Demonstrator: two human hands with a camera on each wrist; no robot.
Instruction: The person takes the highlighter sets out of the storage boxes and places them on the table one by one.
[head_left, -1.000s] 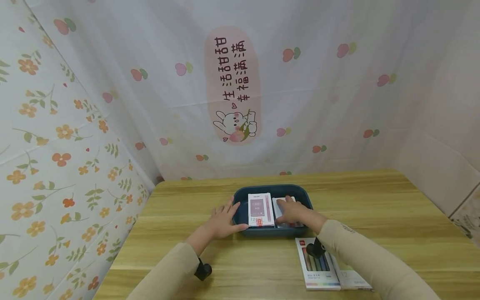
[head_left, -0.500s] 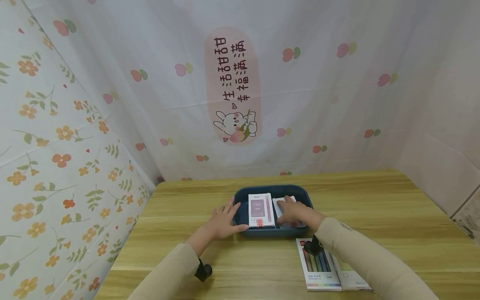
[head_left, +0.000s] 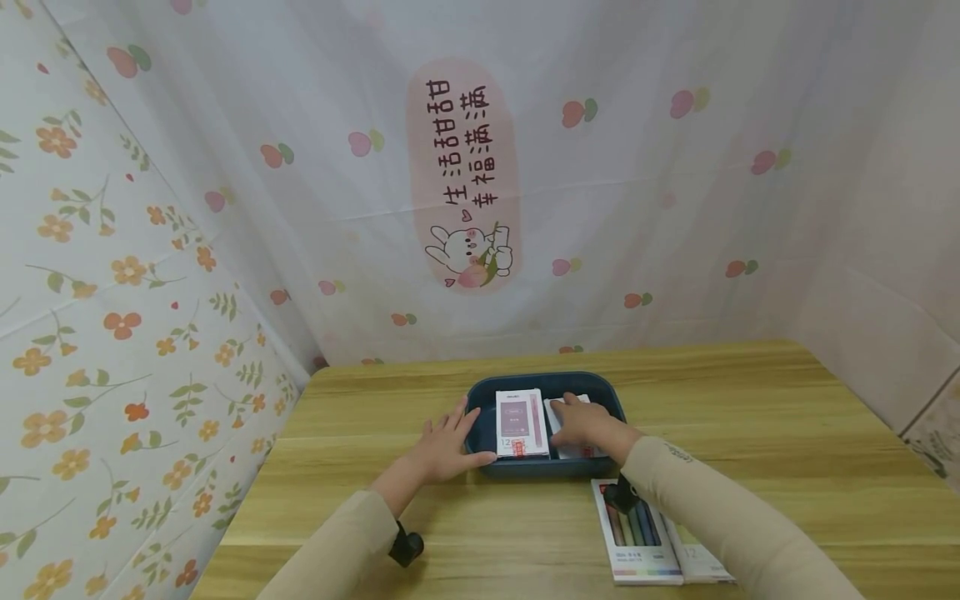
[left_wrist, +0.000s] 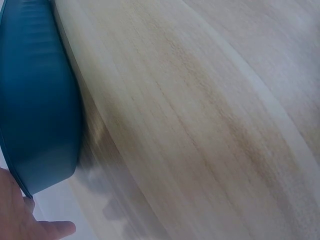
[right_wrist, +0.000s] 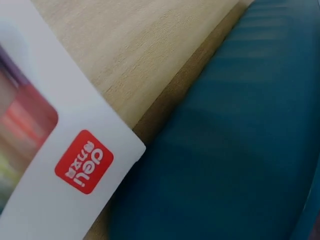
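A dark blue bin (head_left: 525, 468) stands on the wooden table, its outer wall also filling the left of the left wrist view. Inside it lies a white box with a purple panel (head_left: 517, 421), and to the right of that a second white box (head_left: 576, 452). My left hand (head_left: 442, 450) rests with spread fingers on the bin's left rim; its fingers (left_wrist: 57, 229) show at the rim's corner in the left wrist view. My right hand (head_left: 588, 423) reaches into the bin and holds the second white box, thumb at its left edge, covering most of it.
On the table (head_left: 510, 533) in front of the bin lies a white deli box with coloured pens in its window (head_left: 641, 554). Beside it, a pale box (head_left: 697, 554) is partly under my right sleeve. A printed curtain (head_left: 637, 208) hangs behind the table.
My right hand and forearm have shifted very slightly left over the second white box. The left hand and the bin stay in place.
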